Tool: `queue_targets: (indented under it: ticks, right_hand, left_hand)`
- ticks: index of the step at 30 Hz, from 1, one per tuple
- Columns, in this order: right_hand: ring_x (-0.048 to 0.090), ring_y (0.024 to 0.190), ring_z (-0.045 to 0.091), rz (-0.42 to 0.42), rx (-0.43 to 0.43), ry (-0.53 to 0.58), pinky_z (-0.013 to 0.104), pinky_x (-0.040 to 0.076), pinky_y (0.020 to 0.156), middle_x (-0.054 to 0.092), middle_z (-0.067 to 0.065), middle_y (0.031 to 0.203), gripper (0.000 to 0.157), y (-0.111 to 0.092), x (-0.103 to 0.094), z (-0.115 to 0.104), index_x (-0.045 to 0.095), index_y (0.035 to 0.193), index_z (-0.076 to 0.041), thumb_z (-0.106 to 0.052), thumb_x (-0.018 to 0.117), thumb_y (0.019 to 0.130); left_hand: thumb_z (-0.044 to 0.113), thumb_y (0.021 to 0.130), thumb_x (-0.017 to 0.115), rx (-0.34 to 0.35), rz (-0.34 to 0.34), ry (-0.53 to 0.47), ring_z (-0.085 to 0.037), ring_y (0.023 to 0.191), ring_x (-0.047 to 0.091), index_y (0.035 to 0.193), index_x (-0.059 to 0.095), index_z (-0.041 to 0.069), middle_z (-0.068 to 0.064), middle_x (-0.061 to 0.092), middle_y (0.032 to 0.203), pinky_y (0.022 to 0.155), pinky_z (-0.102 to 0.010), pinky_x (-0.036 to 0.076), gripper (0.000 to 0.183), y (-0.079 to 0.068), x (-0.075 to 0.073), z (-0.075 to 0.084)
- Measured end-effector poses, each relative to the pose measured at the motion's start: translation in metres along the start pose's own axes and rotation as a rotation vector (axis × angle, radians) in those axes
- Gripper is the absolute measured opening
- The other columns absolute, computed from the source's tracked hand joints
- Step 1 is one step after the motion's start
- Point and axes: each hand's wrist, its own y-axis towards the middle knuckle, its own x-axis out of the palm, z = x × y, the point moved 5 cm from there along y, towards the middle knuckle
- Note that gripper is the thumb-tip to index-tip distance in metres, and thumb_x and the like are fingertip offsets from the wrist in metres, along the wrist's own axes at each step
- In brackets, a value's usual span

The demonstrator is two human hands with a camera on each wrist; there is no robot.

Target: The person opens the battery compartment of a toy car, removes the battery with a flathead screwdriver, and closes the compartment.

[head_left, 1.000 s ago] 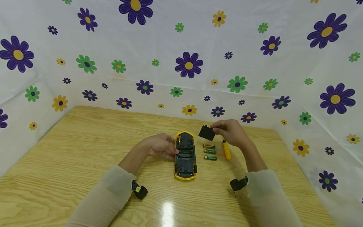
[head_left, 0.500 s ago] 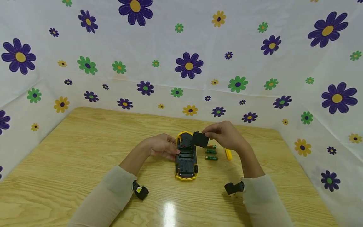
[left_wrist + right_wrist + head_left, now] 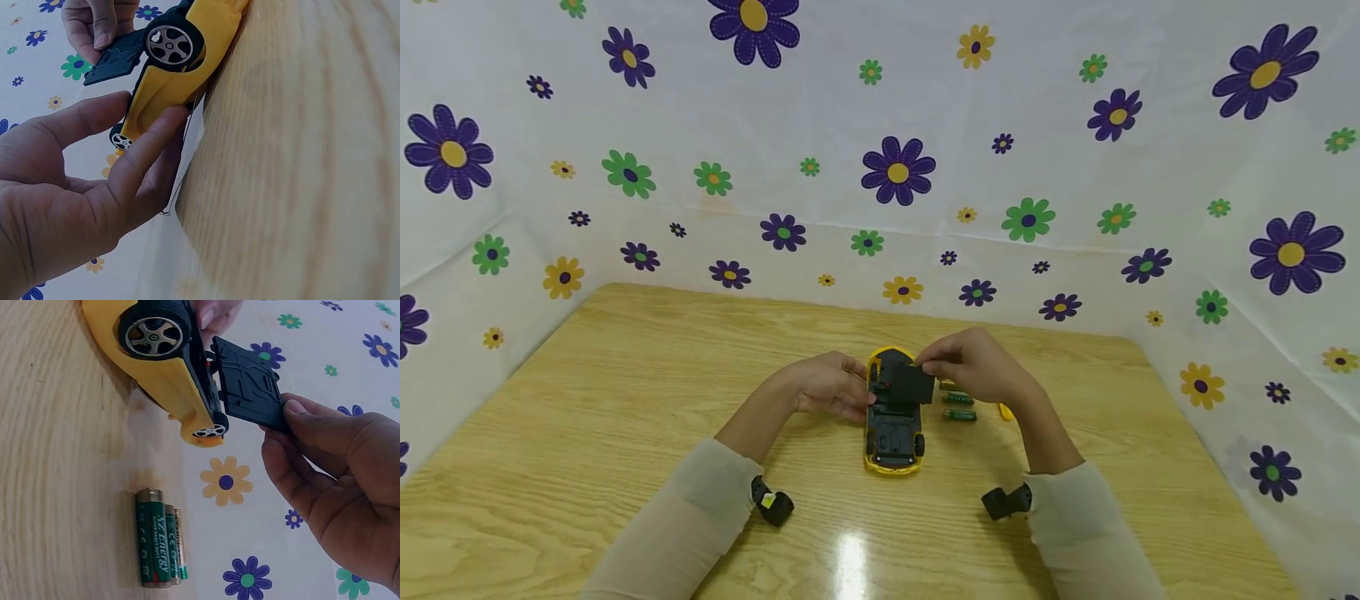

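A yellow toy car (image 3: 894,446) lies upside down on the table, its black underside and open battery compartment facing up. My left hand (image 3: 831,387) grips the car's left side; in the left wrist view, thumb and fingers (image 3: 134,165) hold the yellow body. Between thumb and fingertips my right hand (image 3: 981,364) pinches a black battery cover (image 3: 912,384). The cover is tilted above the compartment and hides its upper part in the head view. In the right wrist view the ribbed inner face of the cover (image 3: 250,384) shows, close to the car's underside.
Three batteries (image 3: 958,414) lie in a row just right of the car, the farthest partly behind my right hand. A yellow-handled tool (image 3: 1005,412) lies beyond them, mostly covered by the hand. A flower-printed cloth (image 3: 820,275) stands behind the wooden table (image 3: 700,333).
My right hand has carried the battery cover left, from above the batteries to over the car's compartment. The left hand keeps its grip on the car.
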Motion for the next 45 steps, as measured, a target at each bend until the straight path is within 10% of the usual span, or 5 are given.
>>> queue_targets:
  ticks: [45]
  right_hand:
    - [0.068, 0.089, 0.012, -0.105, -0.079, -0.019, 0.030, 0.060, 0.077, 0.077, 0.001, 0.103, 0.017, 0.011, 0.029, -0.001, 0.079, 0.109, -0.009, -0.006, 0.065, 0.101]
  left_hand:
    - [-0.007, 0.099, 0.052, -0.021, -0.005, -0.039, -0.046, 0.130, 0.053, 0.157, 0.015, -0.012, -0.036, 0.037, 0.151, 0.101, -0.047, 0.056, 0.069, -0.003, 0.001, 0.004]
